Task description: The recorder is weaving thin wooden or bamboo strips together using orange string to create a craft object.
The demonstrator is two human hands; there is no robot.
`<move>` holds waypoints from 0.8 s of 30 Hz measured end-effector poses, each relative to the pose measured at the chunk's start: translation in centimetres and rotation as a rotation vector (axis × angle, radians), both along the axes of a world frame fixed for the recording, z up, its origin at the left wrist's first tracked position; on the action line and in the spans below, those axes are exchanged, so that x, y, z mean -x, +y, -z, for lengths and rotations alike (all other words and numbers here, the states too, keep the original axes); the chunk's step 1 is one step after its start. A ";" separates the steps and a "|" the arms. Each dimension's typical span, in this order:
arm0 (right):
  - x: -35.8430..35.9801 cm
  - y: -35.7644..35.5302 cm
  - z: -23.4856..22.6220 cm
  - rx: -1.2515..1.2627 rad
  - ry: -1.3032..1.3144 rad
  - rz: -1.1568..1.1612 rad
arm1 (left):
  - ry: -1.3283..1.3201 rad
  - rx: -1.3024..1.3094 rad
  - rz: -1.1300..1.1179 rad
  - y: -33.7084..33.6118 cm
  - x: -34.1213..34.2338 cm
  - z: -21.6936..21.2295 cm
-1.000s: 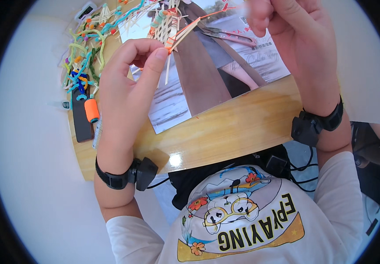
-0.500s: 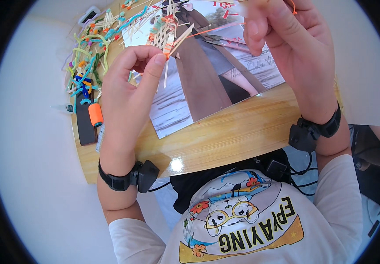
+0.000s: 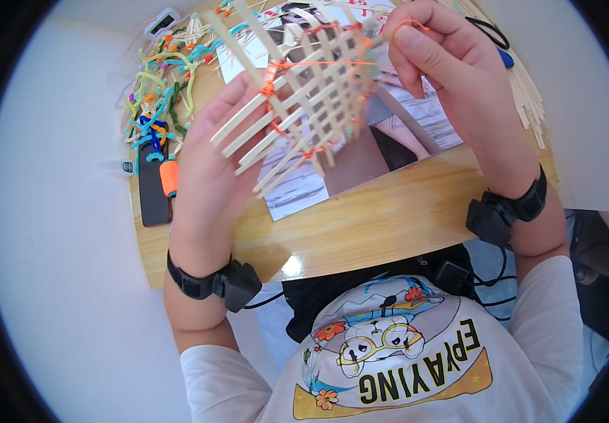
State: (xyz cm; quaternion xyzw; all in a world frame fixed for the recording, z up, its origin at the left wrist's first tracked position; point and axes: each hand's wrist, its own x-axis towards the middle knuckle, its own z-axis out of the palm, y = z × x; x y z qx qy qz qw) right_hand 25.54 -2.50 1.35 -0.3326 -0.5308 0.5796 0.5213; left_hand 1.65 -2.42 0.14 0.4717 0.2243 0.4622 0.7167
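Observation:
A lattice woven from pale flat bamboo strips (image 3: 311, 99) is raised over the table, its loose strip ends fanning outward. Orange thread ties bind its edges, and part of it is blurred. My left hand (image 3: 209, 158) grips it from behind on the left side, with the fingertips hidden by the strips. From a knot near that side, a taut orange thread (image 3: 329, 63) runs across the weave toward my right hand (image 3: 452, 67). That hand is closed in a pinch on the thread, and a short loop of it shows over the thumb and forefinger.
Under the weave lies a glossy printed poster (image 3: 294, 190). Tangled coloured pipe cleaners (image 3: 170, 84), a dark phone (image 3: 154, 194) and an orange thread spool (image 3: 169, 178) are at the left. Loose bamboo strips (image 3: 530, 106) lie along the right edge, beside a black cord loop (image 3: 488, 29).
The woven lattice has come up and turned its face into view, and now covers part of my left hand. My right hand has shifted slightly, still with the thread.

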 end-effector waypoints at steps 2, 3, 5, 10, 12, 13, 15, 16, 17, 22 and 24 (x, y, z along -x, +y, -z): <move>0.3 0.5 1.6 -0.172 -0.119 0.038 | -0.022 0.051 0.094 1.3 0.7 1.0; 0.7 0.6 2.2 -0.169 -0.118 0.035 | 0.017 0.103 0.072 1.5 0.7 1.1; 1.8 0.9 3.3 -0.101 -0.226 0.011 | 0.175 0.173 -0.046 1.8 0.7 1.1; 2.5 0.8 5.0 -0.036 -0.237 -0.020 | 0.413 0.281 -0.338 1.9 -0.7 0.3; 2.5 0.5 4.5 -0.088 -0.375 -0.024 | 0.255 0.321 -0.233 2.2 -0.1 0.2; 2.6 0.4 4.3 -0.088 -0.374 -0.028 | 0.256 0.322 -0.237 2.2 0.1 0.2; 2.6 0.1 4.1 -0.115 -0.508 -0.017 | 0.348 0.263 -0.306 2.2 0.2 0.5; 2.5 0.0 4.1 -0.114 -0.510 -0.017 | 0.347 0.264 -0.306 2.2 0.3 0.5; 2.6 -0.1 4.1 -0.148 -0.542 -0.015 | 0.370 0.187 -0.283 2.0 0.4 0.3; 2.4 -0.2 3.8 -0.296 -0.662 0.007 | 0.277 0.130 -0.221 2.0 0.8 -0.1; 2.5 -0.4 3.8 -0.355 -0.723 0.024 | 0.286 0.140 -0.307 1.4 0.3 -0.4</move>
